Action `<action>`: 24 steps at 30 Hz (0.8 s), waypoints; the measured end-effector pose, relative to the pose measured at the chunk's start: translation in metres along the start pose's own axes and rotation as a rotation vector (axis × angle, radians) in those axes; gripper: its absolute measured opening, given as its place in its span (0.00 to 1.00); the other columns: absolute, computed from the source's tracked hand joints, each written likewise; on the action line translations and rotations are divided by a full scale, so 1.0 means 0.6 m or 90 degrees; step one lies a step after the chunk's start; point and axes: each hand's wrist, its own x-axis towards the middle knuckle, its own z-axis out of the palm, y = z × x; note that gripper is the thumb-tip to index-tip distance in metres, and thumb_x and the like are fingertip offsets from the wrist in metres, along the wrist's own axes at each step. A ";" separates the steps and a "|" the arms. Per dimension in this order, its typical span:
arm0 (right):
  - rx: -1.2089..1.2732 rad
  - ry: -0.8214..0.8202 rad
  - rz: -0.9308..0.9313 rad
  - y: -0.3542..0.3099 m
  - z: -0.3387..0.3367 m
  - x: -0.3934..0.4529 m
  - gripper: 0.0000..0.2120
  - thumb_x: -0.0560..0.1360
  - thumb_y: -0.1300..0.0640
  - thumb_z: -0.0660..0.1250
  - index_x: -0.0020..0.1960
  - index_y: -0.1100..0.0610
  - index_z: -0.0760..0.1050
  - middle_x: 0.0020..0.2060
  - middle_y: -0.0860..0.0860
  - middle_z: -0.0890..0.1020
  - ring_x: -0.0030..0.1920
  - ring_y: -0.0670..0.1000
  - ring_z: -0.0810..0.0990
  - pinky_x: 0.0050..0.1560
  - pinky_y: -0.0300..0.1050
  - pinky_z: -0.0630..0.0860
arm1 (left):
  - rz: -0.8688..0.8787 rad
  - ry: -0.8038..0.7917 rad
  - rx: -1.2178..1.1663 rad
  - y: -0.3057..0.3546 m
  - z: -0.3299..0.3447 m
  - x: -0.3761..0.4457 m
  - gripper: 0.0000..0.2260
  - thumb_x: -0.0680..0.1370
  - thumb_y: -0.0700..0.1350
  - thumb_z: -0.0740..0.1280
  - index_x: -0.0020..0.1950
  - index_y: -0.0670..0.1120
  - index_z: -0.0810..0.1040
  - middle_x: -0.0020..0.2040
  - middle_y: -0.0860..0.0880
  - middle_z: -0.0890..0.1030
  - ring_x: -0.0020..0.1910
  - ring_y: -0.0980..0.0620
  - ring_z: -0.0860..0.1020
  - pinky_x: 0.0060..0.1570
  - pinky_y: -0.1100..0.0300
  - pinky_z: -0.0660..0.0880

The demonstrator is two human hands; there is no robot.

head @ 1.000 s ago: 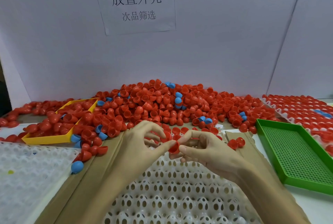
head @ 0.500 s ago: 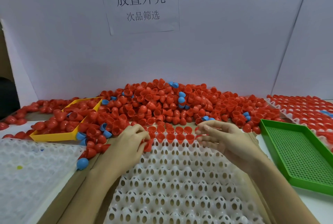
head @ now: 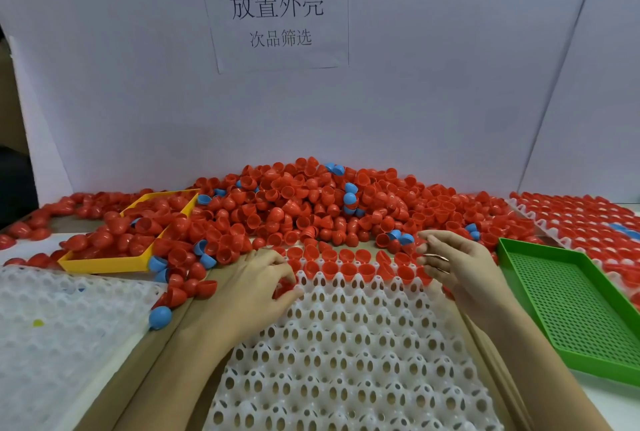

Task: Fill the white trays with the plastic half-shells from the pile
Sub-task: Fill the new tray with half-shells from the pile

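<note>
Your hands work the far rows of the white tray.

Nearest you, the white tray [head: 346, 361] has open sockets across its near and middle rows, with brown cardboard [head: 138, 361] bare along its left edge. Your left hand [head: 258, 280] pinches a red half-shell [head: 284, 287] at the tray's left edge; your right hand [head: 457, 264] hovers with fingers loosely spread and empty near the right edge, just beside the green basket [head: 571, 309]. Red shells fill the two far rows, touching the pile of half-shells [head: 311, 202] beyond.
</note>
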 end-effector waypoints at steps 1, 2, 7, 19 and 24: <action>-0.022 0.005 -0.015 0.005 -0.002 0.003 0.08 0.84 0.61 0.67 0.56 0.59 0.85 0.43 0.57 0.87 0.42 0.53 0.86 0.42 0.40 0.83 | -0.003 -0.002 -0.005 -0.001 0.000 0.000 0.12 0.81 0.59 0.66 0.57 0.55 0.82 0.60 0.60 0.75 0.67 0.60 0.70 0.63 0.65 0.68; -0.046 0.011 -0.033 0.011 -0.003 0.006 0.08 0.84 0.62 0.67 0.55 0.58 0.86 0.43 0.57 0.87 0.42 0.53 0.86 0.41 0.39 0.83 | -0.006 -0.004 -0.010 -0.001 0.000 0.000 0.12 0.81 0.60 0.66 0.56 0.55 0.82 0.60 0.60 0.75 0.66 0.60 0.71 0.61 0.67 0.68; -0.330 0.116 -0.234 0.036 -0.005 0.025 0.09 0.83 0.63 0.67 0.52 0.51 0.83 0.41 0.49 0.87 0.43 0.48 0.86 0.44 0.45 0.82 | -0.012 0.016 -0.007 -0.005 -0.009 0.001 0.13 0.82 0.62 0.63 0.57 0.57 0.81 0.57 0.63 0.75 0.58 0.64 0.74 0.45 0.73 0.65; -0.938 0.077 -0.096 -0.005 -0.022 0.143 0.37 0.76 0.77 0.64 0.80 0.53 0.67 0.82 0.61 0.59 0.81 0.66 0.58 0.79 0.62 0.64 | 0.037 0.095 0.054 -0.011 -0.018 0.001 0.16 0.83 0.59 0.61 0.57 0.52 0.84 0.55 0.59 0.77 0.55 0.60 0.73 0.60 0.61 0.72; -1.098 -0.016 -0.047 0.032 -0.036 0.181 0.36 0.78 0.60 0.73 0.82 0.50 0.63 0.81 0.57 0.63 0.79 0.62 0.63 0.78 0.58 0.66 | 0.042 0.093 0.042 -0.007 -0.022 -0.002 0.15 0.83 0.58 0.62 0.56 0.51 0.84 0.54 0.58 0.77 0.55 0.60 0.73 0.59 0.60 0.75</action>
